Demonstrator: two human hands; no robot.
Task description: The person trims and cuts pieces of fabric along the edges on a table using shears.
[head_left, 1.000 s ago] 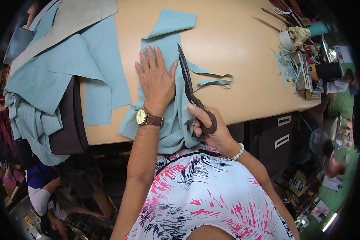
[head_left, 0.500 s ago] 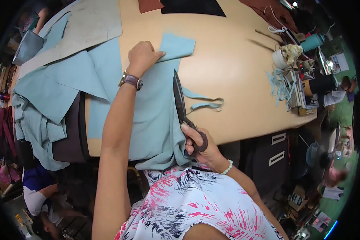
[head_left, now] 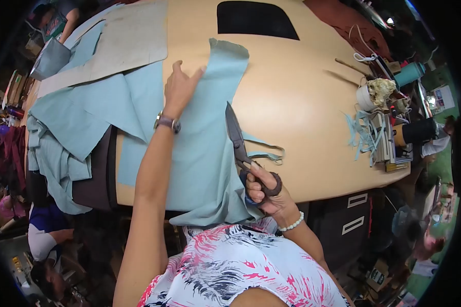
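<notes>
Pale blue-green cloth lies spread on the tan table, its far end laid out flat and its near part bunched against my body. My left hand is at the cloth's left edge, thumb and fingers apart, with nothing held. Dark scissors are in my right hand, fingers through the handles, at the cloth's right edge. Their blades point away from me and look nearly closed. A thin cut strip of the same cloth lies just right of the blades.
More blue-green cloth and a grey sheet lie on the left. A black piece is at the far side. Cloth scraps, a white cup and a teal bottle stand or lie right. Another person is at the upper left.
The cloth's folded far end has been opened out flat. My left hand went from lying flat on the cloth, through a closed grip at the fold, to open at the left edge. The scissors' blades have opened slightly.
</notes>
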